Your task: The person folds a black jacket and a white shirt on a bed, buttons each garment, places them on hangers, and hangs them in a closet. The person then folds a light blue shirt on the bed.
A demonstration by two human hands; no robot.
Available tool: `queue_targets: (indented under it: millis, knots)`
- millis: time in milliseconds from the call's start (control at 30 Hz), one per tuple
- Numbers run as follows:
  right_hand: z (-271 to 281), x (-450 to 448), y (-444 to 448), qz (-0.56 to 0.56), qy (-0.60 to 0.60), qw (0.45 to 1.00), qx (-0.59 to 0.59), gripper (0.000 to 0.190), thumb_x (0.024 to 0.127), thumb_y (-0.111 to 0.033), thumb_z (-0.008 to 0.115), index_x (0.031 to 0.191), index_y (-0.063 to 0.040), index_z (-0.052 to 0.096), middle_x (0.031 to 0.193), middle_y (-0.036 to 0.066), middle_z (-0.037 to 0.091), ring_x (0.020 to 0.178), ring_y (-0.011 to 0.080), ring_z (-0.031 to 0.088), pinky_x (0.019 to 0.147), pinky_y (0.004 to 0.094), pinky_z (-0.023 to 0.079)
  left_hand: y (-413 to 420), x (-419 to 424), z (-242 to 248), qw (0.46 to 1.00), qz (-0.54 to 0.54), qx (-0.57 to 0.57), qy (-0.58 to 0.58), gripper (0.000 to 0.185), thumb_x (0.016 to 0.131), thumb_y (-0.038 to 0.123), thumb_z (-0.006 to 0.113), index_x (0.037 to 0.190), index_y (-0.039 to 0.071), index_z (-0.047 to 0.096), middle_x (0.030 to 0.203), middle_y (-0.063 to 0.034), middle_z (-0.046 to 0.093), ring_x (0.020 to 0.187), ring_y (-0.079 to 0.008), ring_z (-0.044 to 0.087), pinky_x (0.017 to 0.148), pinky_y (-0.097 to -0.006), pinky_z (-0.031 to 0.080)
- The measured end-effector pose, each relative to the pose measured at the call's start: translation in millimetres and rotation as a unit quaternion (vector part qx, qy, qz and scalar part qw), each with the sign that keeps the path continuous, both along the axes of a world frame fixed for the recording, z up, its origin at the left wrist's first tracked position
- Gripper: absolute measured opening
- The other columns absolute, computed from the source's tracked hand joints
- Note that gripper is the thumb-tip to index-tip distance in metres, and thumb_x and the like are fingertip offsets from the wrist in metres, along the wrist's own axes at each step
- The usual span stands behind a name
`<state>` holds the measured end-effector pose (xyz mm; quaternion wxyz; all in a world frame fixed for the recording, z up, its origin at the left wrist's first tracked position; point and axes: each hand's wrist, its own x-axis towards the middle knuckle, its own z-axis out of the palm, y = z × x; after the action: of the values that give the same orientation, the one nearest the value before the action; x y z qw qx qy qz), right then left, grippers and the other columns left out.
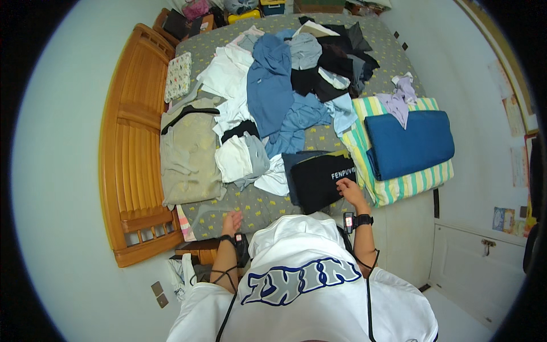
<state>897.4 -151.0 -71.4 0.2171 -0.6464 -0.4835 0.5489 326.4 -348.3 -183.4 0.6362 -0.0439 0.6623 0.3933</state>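
My left hand [232, 222] is over the near edge of the grey patterned bed, holding nothing that I can see, its fingers slightly apart. A clear hanger [209, 209] lies close by on the sheet. My right hand [348, 188] is at the right edge of a folded black garment [316, 184] with white lettering; whether it touches the cloth is unclear. Dark blue cloth shows under that garment. A folded white garment [234, 160] rests on grey cloth left of centre. Blue garments [269, 85] and white ones [226, 72] spread loosely over the bed's middle.
A beige garment [190, 158] with a black hanger [190, 112] lies beside the wooden headboard [136, 141]. On the right, a folded blue blanket [412, 143] sits on a striped quilt [397, 192], with a lilac garment [399, 100] partly over it. Dark clothes [337, 55] are heaped farther back.
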Motion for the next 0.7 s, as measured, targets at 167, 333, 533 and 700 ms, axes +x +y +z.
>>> queue_targets:
  millis: [167, 333, 533, 700]
  knots:
    - [9.1, 11.1, 44.3, 0.072, -0.025, 0.997, 0.003, 0.019, 0.109, -0.017, 0.059, 0.117, -0.005, 0.072, 0.1, 0.007, 0.072, 0.089, 0.0159, 0.068, 0.079, 0.032, 0.058, -61.9, 43.4, -7.1, 0.996, 0.072, -0.044, -0.014, 0.031, 0.108, 0.033, 0.051, 0.13, 0.013, 0.058, 0.128, -0.0085, 0.078, 0.097, -0.0226, 0.078, 0.063, -0.0346, 0.058]
    - [-25.6, 46.1, 42.9, 0.087, -0.035, 0.996, -0.01, 0.024, 0.104, -0.026, 0.063, 0.114, -0.006, 0.073, 0.091, 0.008, 0.075, 0.081, 0.0203, 0.07, 0.076, 0.0374, 0.056, -88.1, 102.7, -15.4, 0.984, 0.159, -0.073, -0.009, 0.035, 0.108, 0.028, 0.052, 0.132, 0.004, 0.063, 0.12, -0.0139, 0.079, 0.1, -0.0316, 0.077, 0.081, -0.0436, 0.063]
    - [-31.7, 62.0, 36.6, 0.128, -0.083, 0.986, -0.069, 0.023, 0.103, -0.024, 0.061, 0.112, -0.006, 0.074, 0.091, 0.008, 0.075, 0.083, 0.0221, 0.071, 0.078, 0.0384, 0.056, -119.1, 142.8, -5.7, 0.99, 0.01, -0.075, 0.117, 0.039, 0.106, 0.027, 0.056, 0.13, 0.003, 0.075, 0.122, -0.0131, 0.079, 0.104, -0.0308, 0.075, 0.093, -0.0441, 0.06]
    - [-21.4, 62.4, 36.3, 0.119, -0.065, 0.986, -0.096, 0.023, 0.103, -0.022, 0.06, 0.112, -0.006, 0.074, 0.091, 0.007, 0.074, 0.081, 0.02, 0.07, 0.077, 0.037, 0.056, -104.5, 129.1, -2.5, 0.995, 0.074, -0.06, 0.042, 0.039, 0.108, 0.025, 0.048, 0.138, 0.004, 0.062, 0.127, -0.0167, 0.077, 0.114, -0.0349, 0.073, 0.099, -0.047, 0.06]
